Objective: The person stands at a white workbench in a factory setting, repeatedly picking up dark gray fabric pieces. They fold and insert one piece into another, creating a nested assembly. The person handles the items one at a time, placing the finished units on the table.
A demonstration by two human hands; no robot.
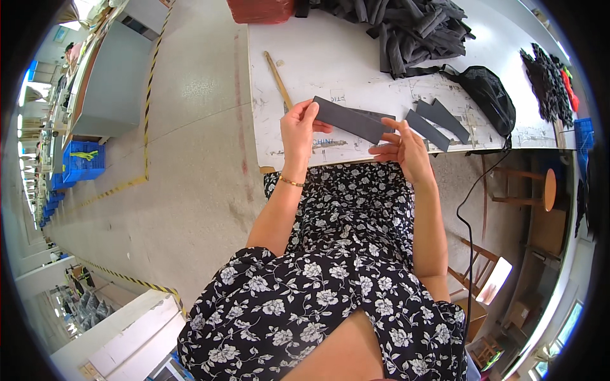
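A dark grey fabric strip [346,120] is held flat over the near edge of the white table. My left hand [297,130] pinches its left end between thumb and fingers. At the strip's right end is my right hand [410,149], its fingers somewhat spread about the corner; how firmly they grip is hard to see. Behind the held strip another dark strip [385,117] lies partly covered on the table. Just right of my right hand lie more loose grey strips [427,129] [448,120].
A big heap of dark fabric pieces [416,32] covers the far table [305,44]. A wooden stick [277,79] lies left, a red bundle [260,9] at the far left corner. A black mesh bag [489,95] and cord [469,222] are right, stools [492,279] below.
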